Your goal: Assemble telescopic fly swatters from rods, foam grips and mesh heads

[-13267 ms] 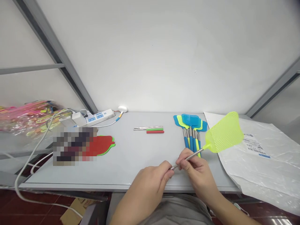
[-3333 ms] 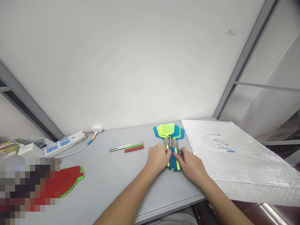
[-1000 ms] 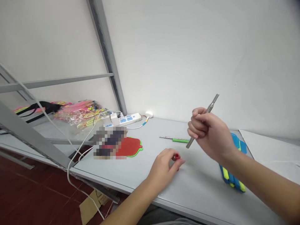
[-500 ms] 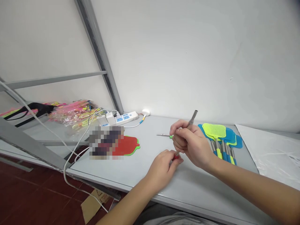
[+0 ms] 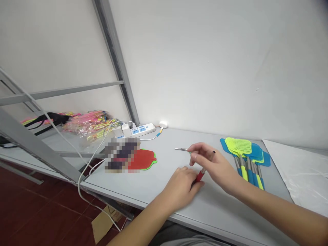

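My left hand [image 5: 180,188] rests low over the table, closed around the red grip of a telescopic fly swatter handle [image 5: 200,176]. Its metal rod slants up to the right, with the dark tip showing above my right hand [image 5: 220,167]. The right fingers are loosely bent and spread beside the rod, and the thumb crosses in front of it. Behind these fingertips lies another metal rod [image 5: 180,149] with a bit of green, mostly hidden. Farther right is a pile of yellow and blue fly swatters [image 5: 239,146] with metal shafts and coloured grips.
Red and green swatter heads [image 5: 145,160] lie left, beside a pixelated patch. A power strip [image 5: 143,129] with plugs and white cables stands behind. Plastic-bagged colourful items [image 5: 89,123] lie beyond the grey metal frame [image 5: 120,68]. A white sheet [image 5: 302,174] covers the right side.
The exposed metal rod above the red grip has become shorter. My right hand has loosened from its closed grip on the rod, and its fingers have spread. The view has shifted slightly.
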The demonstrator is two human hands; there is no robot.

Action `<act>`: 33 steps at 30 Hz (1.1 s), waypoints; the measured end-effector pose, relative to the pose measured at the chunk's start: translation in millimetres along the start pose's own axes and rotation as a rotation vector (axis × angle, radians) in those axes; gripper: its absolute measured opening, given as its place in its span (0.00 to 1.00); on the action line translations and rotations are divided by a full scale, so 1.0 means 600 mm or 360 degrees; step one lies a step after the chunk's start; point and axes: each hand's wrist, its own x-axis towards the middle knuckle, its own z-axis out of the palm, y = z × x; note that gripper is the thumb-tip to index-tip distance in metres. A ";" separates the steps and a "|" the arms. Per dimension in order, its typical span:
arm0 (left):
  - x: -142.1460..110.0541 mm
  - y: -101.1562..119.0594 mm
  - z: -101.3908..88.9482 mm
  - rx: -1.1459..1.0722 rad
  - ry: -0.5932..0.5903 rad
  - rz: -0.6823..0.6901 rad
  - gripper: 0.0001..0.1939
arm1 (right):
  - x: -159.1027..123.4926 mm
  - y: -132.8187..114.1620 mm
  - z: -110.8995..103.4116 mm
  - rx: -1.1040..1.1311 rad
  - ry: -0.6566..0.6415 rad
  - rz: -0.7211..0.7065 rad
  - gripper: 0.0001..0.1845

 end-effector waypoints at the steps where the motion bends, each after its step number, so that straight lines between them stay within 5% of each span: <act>1: 0.000 0.001 0.000 0.0026 -0.0007 0.0010 0.10 | 0.001 -0.009 -0.002 0.0033 0.0085 -0.0039 0.11; 4: -0.002 0.002 -0.001 0.0069 -0.0022 0.0042 0.11 | 0.009 -0.021 0.000 0.0263 0.0270 -0.0128 0.14; 9: -0.003 0.000 0.000 0.0102 -0.0006 0.0054 0.11 | 0.025 -0.010 0.014 0.0573 0.0246 -0.0176 0.21; 33: 0.004 -0.010 0.006 0.0001 0.0003 0.0065 0.14 | 0.023 0.042 0.028 0.0477 0.0249 -0.0187 0.21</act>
